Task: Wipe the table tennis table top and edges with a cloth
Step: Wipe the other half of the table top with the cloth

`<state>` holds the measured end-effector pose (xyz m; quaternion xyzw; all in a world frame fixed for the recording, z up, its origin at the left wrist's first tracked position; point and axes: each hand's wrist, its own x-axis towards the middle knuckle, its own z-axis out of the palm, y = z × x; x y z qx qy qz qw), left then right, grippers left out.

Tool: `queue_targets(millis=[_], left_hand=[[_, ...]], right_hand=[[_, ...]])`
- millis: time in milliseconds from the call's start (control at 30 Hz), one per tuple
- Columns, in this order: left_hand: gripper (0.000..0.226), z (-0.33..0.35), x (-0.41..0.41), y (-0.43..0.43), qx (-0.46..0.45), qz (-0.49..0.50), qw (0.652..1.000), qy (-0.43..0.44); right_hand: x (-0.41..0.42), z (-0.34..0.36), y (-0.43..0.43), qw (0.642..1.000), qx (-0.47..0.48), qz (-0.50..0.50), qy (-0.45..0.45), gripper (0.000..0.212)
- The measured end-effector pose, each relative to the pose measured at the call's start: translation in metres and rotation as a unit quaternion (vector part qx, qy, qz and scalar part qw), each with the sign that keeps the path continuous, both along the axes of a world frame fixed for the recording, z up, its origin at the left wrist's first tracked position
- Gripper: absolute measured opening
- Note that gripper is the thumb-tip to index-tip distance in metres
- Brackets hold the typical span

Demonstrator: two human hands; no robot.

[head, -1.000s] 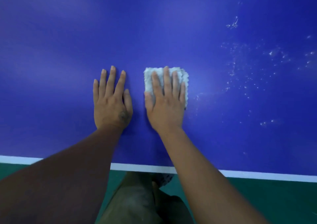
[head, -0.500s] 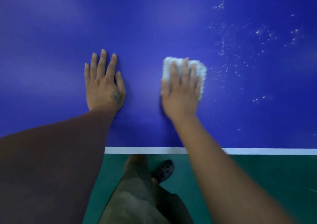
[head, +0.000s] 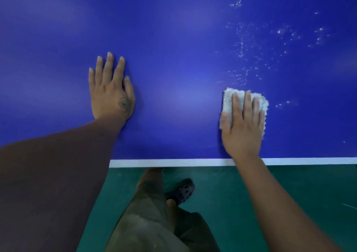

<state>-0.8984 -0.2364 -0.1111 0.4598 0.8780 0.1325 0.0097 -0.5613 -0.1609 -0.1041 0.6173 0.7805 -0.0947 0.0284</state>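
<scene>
Left hand rests flat and empty on the tabletop, apparently as a brace, while right hand presses the folded cloth down flat-fingered, just beside white specks awaiting wiping.

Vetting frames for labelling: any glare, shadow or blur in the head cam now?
Head view: soft glare patches on the table top, brightest between the left hand and right hand; left forearm reads very dark; white specks past the cloth look slightly smeared; both hands fairly sharp.
</scene>
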Motion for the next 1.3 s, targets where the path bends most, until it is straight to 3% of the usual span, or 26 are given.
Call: queue_targets(millis=[100, 200, 367, 600, 700, 967, 1100, 1300], left_hand=[[0.057, 0.006, 0.008, 0.000, -0.040, 0.010, 0.999, 0.000], [0.065, 0.010, 0.044, 0.007, -0.077, 0.066, 0.995, -0.025], [0.076, 0.003, 0.102, 0.002, -0.092, 0.078, 0.992, -0.030], [0.076, 0.004, 0.102, 0.004, -0.086, 0.089, 0.992, -0.035], [0.074, 0.006, 0.103, 0.005, -0.083, 0.094, 0.991, -0.042], [0.071, 0.003, 0.103, 0.007, -0.064, 0.101, 0.992, -0.029], [0.069, 0.000, 0.103, 0.007, -0.044, 0.101, 0.994, -0.015], [0.068, -0.003, 0.101, 0.006, -0.039, 0.098, 0.994, -0.018]], right_hand=[[-0.025, 0.006, -0.018, 1.000, 0.001, 0.008, 0.004, 0.063], [-0.039, 0.005, -0.063, 0.990, 0.009, 0.135, 0.031, 0.061], [0.029, -0.001, -0.070, 0.964, 0.016, 0.260, 0.062, 0.062], [0.132, 0.003, -0.010, 0.982, 0.017, 0.190, -0.004, 0.063], [0.100, 0.001, -0.014, 0.985, 0.033, 0.168, 0.005, 0.062], [-0.051, -0.007, 0.011, 0.967, 0.051, 0.235, 0.081, 0.061], [-0.029, -0.008, 0.061, 0.961, 0.066, 0.250, 0.096, 0.059], [0.013, 0.000, 0.108, 0.983, 0.033, 0.178, 0.020, 0.064]])
